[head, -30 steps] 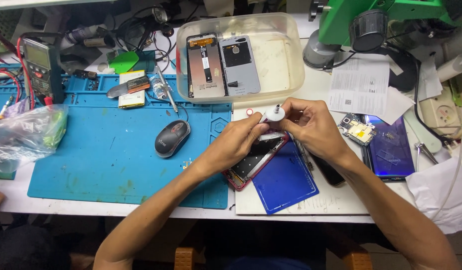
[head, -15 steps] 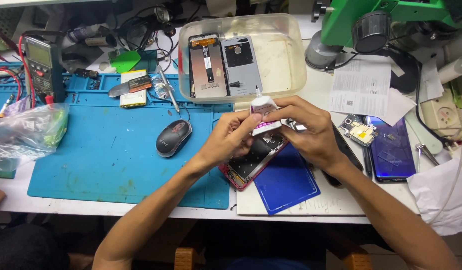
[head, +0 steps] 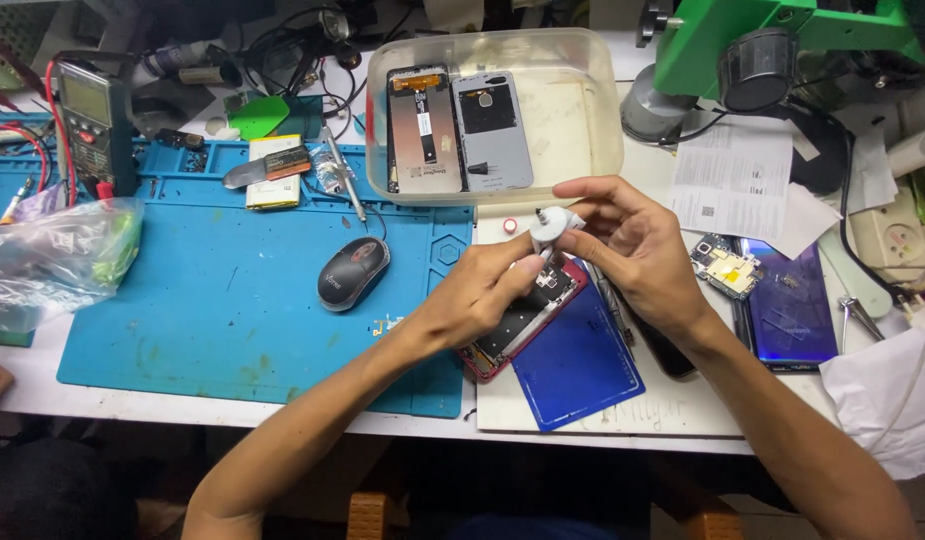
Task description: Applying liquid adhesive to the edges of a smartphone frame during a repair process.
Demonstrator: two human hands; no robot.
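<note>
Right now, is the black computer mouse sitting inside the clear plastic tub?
No: the black computer mouse rests on the blue silicone work mat, while the clear plastic tub holds two flat phone parts.

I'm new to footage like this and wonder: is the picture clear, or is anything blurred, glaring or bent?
Head view: even overhead light with soft shadows; the left hand, right hand and small white roll are fairly sharp; mild glare on the clear plastic tub and plastic bag; the table edge bows slightly, a wide-lens effect.
</note>
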